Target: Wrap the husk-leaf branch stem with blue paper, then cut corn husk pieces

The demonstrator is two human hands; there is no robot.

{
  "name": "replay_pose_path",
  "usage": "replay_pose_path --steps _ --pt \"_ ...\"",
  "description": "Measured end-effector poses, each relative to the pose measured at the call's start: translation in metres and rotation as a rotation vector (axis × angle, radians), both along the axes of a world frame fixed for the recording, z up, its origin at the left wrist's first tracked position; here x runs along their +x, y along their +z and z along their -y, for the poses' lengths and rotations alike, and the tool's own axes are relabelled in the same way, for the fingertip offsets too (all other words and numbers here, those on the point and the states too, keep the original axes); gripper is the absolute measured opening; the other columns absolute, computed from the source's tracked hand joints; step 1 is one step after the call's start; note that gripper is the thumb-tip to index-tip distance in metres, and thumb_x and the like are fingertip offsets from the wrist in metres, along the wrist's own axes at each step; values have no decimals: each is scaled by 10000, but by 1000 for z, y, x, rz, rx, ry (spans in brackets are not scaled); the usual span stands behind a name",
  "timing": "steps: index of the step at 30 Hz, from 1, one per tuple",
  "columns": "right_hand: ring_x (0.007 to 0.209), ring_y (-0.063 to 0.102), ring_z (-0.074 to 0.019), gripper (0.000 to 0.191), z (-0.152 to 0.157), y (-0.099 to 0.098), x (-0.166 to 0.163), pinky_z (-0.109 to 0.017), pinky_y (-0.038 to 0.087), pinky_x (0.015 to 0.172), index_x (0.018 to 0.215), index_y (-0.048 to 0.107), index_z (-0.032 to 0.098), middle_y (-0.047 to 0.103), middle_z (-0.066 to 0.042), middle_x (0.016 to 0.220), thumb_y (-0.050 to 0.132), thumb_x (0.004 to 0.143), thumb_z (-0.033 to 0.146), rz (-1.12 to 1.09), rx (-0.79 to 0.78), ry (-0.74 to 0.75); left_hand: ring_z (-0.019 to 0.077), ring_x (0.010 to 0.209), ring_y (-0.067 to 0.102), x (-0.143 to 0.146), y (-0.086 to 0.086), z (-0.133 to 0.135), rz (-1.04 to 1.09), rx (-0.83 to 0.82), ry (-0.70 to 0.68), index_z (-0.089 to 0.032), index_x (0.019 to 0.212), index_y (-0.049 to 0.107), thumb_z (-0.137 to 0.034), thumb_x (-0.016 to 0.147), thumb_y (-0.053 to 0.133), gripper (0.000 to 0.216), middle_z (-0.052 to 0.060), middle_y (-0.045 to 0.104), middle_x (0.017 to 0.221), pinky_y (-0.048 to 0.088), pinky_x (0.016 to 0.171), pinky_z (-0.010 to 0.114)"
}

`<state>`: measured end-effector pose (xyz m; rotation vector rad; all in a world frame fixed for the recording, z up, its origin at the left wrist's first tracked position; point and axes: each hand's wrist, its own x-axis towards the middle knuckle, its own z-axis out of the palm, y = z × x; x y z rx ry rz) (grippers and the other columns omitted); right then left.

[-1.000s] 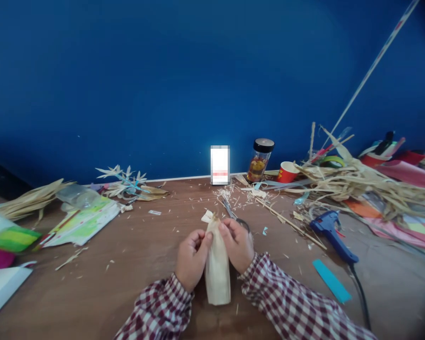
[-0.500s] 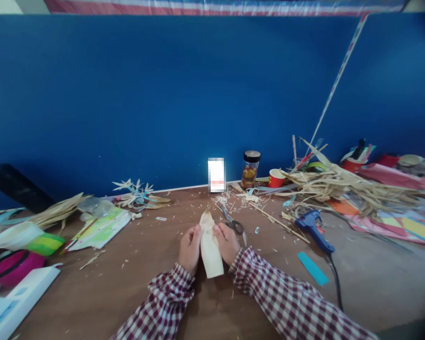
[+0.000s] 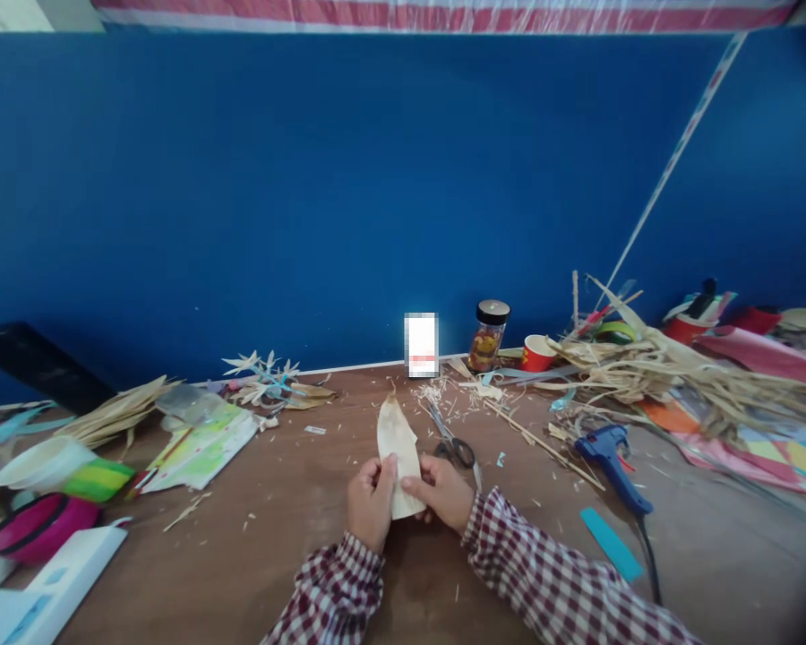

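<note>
A pale, dry corn husk (image 3: pixel 396 434) stands between my hands over the table, its pointed tip away from me and its straight-cut end towards me. My left hand (image 3: pixel 371 502) pinches its left edge, thumb on top. On the right, my right hand (image 3: pixel 443 491) grips the lower right edge, with the thumb on the face and the fingers partly hidden behind. Just beyond my right hand lie scissors (image 3: pixel 458 452) with dark handles, blades pointing away. White shreds (image 3: pixel 430 392) are scattered around the blades.
To the right are a blue glue gun (image 3: pixel 614 466), a blue strip (image 3: pixel 611 544) and a heap of dry husks (image 3: pixel 678 367). A lidded jar (image 3: pixel 489 340) and red paper cup (image 3: pixel 538 353) stand by the blue partition (image 3: pixel 309 179). At left are a painted sheet (image 3: pixel 205 448) and pink container (image 3: pixel 40 528).
Both hands have slid down the husk towards its cut end. My right thumb now lies across its lower part. The camera view has shifted slightly.
</note>
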<state>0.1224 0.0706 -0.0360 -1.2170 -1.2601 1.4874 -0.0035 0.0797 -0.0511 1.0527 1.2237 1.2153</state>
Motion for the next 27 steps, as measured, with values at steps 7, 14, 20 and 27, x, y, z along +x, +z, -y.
replay_pose_path --steps 7,14,20,27 --pt "399 507 -82 258 1 27 5 -167 367 345 735 532 162 579 39 547 582 732 415 93 -33 -76 78 417 468 4 13 5 87 -113 -55 -133 789 573 -459 709 587 336 -32 564 539 354 385 180" --pt "443 536 -102 254 20 34 15 -223 456 417 702 531 153 598 27 562 648 668 375 23 -75 -72 59 417 505 -5 32 33 181 -318 -164 -126 678 572 -365 562 742 315 -18 594 530 375 397 155" --pt "426 552 -108 276 27 30 20 -220 457 414 689 507 157 563 41 524 616 668 411 14 -137 -125 62 399 481 -11 34 42 73 -315 -73 -136 627 576 -398 599 706 294 -37 556 459 347 389 152" --pt "376 507 -87 205 30 29 27 -182 405 373 692 502 164 505 65 454 544 732 361 107 -114 -139 103 464 512 -7 27 41 -46 -229 -131 -151 698 591 -430 674 630 283 -23 577 538 385 451 197"
